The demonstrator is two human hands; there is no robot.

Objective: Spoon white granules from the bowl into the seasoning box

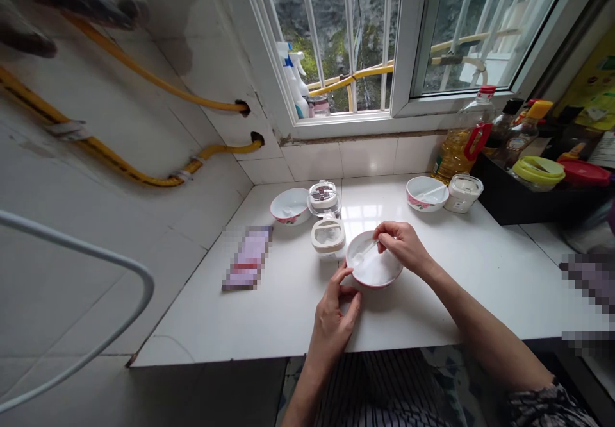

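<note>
A white bowl (379, 282) with a reddish rim stands near the counter's front, with loose white powder or grains in it. My right hand (403, 245) pinches the handle of a small white spoon (364, 253), whose head dips into the white contents. At the bowl's left side is my left hand (337, 311), curved against it with a fingertip on the rim and the thumb low by the wall. Just behind stands a clear seasoning jar (328, 237) with a cream rim. Another lidded jar (323, 197) is beyond it.
A flowered bowl (290, 207) stands back left, above a blurred purple packet (247, 257). Back right are a second flowered bowl (426, 196) with a spoon, a white-lidded jar (464, 192), an oil bottle (462, 138) and a black bin (514, 190) of bottles. Yellow hoses (125, 164) cross the left wall.
</note>
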